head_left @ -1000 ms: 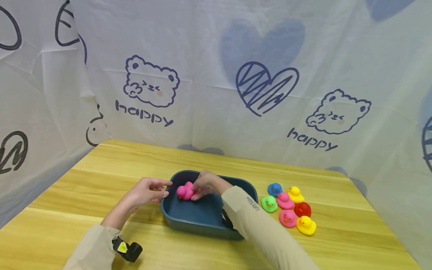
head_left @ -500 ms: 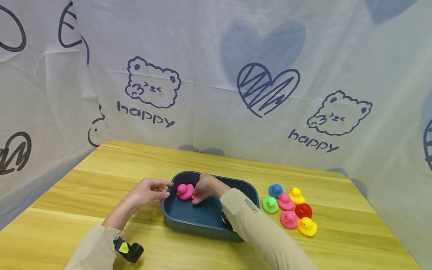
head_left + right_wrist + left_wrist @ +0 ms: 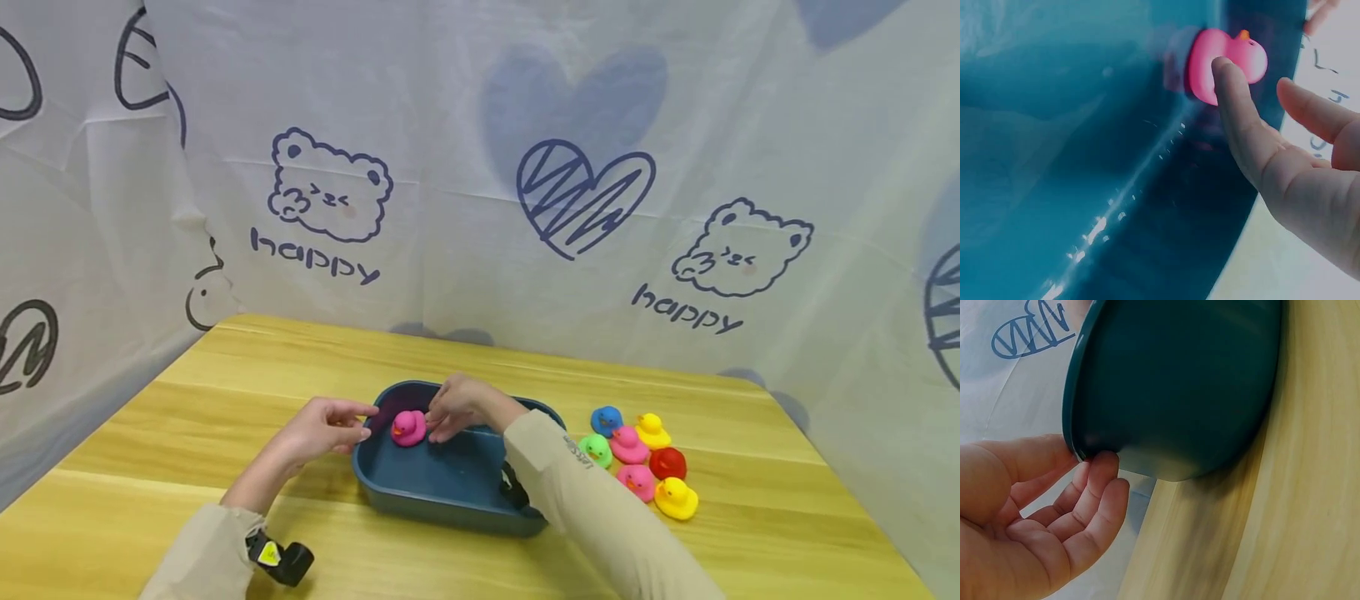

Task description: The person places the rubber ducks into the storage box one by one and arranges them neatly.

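Observation:
A pink rubber duck (image 3: 408,427) sits upright inside the dark teal basin (image 3: 442,506), near its left end. Just right of it hovers my right hand (image 3: 461,408), reaching over the rim with fingers loosely extended. In the right wrist view one fingertip (image 3: 1222,65) overlaps the duck's body, and the thumb stands apart from it. My left hand (image 3: 322,429) is at the basin's left end, where thumb and fingers meet the rim from both sides, pinching it. The left wrist view shows the basin's wall (image 3: 1172,387) close in front of those fingertips.
Right of the basin, several rubber ducks cluster on the wooden table (image 3: 772,467): a blue duck (image 3: 606,421), a green duck (image 3: 597,450), a red duck (image 3: 667,463), plus pink and yellow ones. A printed white cloth (image 3: 465,250) hangs behind the table.
My right hand has let go of the pink duck and drawn slightly away to the right. The duck now stands upright with its beak toward the left; my left hand stays at the rim.

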Available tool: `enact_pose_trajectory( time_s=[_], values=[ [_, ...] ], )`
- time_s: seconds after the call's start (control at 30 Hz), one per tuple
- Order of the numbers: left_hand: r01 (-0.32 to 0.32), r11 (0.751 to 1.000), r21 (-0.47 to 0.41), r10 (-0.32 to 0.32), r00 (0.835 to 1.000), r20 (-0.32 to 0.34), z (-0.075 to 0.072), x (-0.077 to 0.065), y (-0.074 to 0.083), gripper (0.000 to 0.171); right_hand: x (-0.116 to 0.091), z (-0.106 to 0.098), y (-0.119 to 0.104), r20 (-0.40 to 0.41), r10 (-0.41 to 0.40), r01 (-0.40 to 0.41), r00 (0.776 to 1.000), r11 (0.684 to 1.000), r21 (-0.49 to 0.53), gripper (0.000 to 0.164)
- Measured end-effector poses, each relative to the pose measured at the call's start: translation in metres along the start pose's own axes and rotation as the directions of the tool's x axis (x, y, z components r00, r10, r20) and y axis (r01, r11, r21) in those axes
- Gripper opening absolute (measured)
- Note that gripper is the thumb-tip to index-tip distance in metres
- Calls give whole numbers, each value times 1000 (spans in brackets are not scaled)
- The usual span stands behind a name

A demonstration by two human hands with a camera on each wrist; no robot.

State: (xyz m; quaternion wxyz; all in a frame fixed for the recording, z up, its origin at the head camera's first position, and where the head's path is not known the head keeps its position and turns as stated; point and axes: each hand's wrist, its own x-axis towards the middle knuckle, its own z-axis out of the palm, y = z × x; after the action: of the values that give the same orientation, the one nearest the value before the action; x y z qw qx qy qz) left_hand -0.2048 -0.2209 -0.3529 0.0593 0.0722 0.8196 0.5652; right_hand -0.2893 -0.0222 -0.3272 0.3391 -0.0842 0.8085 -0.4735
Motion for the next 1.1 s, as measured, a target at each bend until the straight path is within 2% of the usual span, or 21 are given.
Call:
enact_pose_trajectory(
  time_s=[0.1, 0.27, 0.37, 0.7, 0.93, 1.1],
  values=[
    [30, 999, -14, -30, 1000, -4, 1, 0, 1, 34, 1, -12, 5, 75, -65, 66, 995, 998, -7, 32],
    [75, 996, -49, -74, 997, 17, 2, 1, 4, 35, -16, -32, 9, 131, -141, 139, 981, 990, 23, 35],
    [78, 995, -55, -76, 996, 35, 2, 2, 5, 35, -33, -42, 10, 112, -166, 161, 980, 986, 50, 36],
    [74, 996, -53, -70, 995, 73, 1, -1, 5, 35, -64, -79, 32, 94, -247, 233, 964, 962, 143, 36],
    [99, 994, -39, -95, 992, 84, 0, -1, 7, 36, -79, -96, 48, 33, -283, 273, 958, 946, 176, 37],
    [118, 993, -25, -116, 990, 83, 2, 0, 9, 36, -89, -105, 58, -45, -304, 307, 952, 936, 174, 37]
  ],
)
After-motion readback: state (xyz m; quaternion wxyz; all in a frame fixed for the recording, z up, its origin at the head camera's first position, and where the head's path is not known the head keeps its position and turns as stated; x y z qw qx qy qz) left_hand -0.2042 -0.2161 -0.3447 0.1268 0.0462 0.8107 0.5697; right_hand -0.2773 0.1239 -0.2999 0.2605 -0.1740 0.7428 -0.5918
